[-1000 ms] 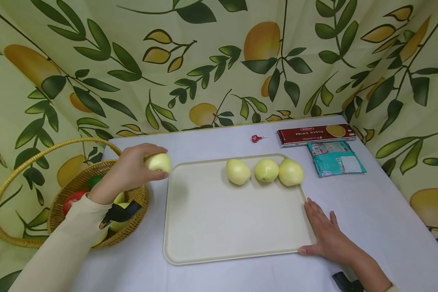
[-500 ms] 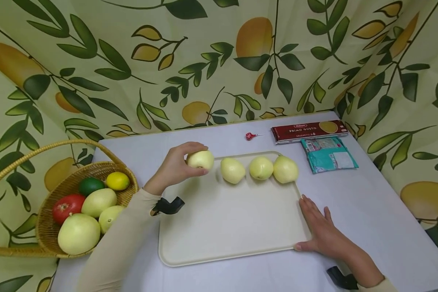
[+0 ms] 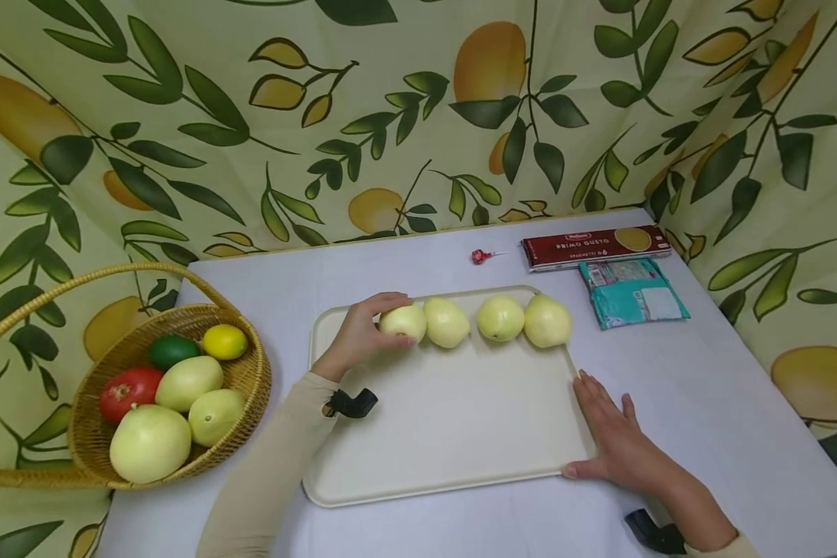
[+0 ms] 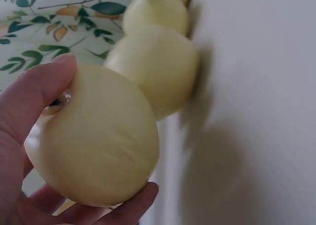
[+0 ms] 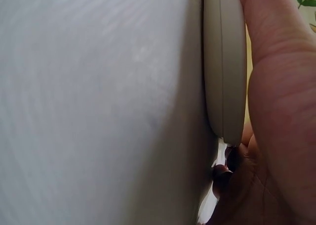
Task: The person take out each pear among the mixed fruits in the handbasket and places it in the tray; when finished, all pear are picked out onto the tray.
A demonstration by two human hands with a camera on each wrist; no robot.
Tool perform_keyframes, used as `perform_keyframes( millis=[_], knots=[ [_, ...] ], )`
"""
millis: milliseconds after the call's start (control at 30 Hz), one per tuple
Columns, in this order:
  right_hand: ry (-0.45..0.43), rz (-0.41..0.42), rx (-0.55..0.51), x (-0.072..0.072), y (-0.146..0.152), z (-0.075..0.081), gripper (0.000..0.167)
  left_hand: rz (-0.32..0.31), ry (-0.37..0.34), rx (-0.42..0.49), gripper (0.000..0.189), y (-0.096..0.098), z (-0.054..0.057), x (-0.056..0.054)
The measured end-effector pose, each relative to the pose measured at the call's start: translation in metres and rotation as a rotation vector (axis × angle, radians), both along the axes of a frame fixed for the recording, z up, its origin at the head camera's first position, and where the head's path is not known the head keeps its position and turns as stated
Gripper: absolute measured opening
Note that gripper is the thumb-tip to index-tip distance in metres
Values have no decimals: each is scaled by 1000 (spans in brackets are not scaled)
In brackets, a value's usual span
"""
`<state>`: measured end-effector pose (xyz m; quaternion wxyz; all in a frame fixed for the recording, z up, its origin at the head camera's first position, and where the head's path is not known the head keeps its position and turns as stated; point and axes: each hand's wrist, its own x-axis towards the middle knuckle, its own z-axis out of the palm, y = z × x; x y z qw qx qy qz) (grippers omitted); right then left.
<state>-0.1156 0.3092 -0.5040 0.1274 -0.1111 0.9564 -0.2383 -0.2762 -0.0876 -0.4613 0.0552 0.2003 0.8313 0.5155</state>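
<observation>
My left hand (image 3: 364, 329) holds a pale yellow pear (image 3: 402, 322) over the tray's back left part, thumb on the near side and fingers behind. In the left wrist view this pear (image 4: 98, 141) overlaps a second pear (image 4: 153, 69), and the tray beneath carries its shadow. Along the back of the cream tray (image 3: 446, 434) stand three more pears: one (image 3: 447, 323) right beside the held one, then two (image 3: 500, 318) close together at the right. My right hand (image 3: 617, 442) rests against the tray's right edge, fingers extended, thumb at the front corner.
At the left, a wicker basket (image 3: 256, 395) holds several pale fruits, a red fruit (image 3: 129, 394), a green one (image 3: 172, 352) and a lemon (image 3: 225, 342). Behind the tray lie a red lollipop (image 3: 480, 256), a spaghetti pack (image 3: 593, 248) and a turquoise packet (image 3: 631, 294). A patterned curtain hangs behind.
My left hand has carried the pear rightward from beside the basket, over the tray's left edge, up to the row of pears. The right hand stays at the tray's edge.
</observation>
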Motion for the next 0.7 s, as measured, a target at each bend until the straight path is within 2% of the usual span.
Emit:
perform_keyframes(
  millis=[133,233,467,700],
  knots=[
    [4,-5,-12,2,0,0,136,-4,26,-30,57,8,-20,1],
    [9,-5,-10,1,-1,0,136,-6,73,-58,56,12,-25,1],
    [17,-10,1,1,1,0,136,-34,115,-141,57,19,-18,-2],
    [21,2,-16,3,2,-1,135,-51,94,-188,62,18,-14,0]
  ],
)
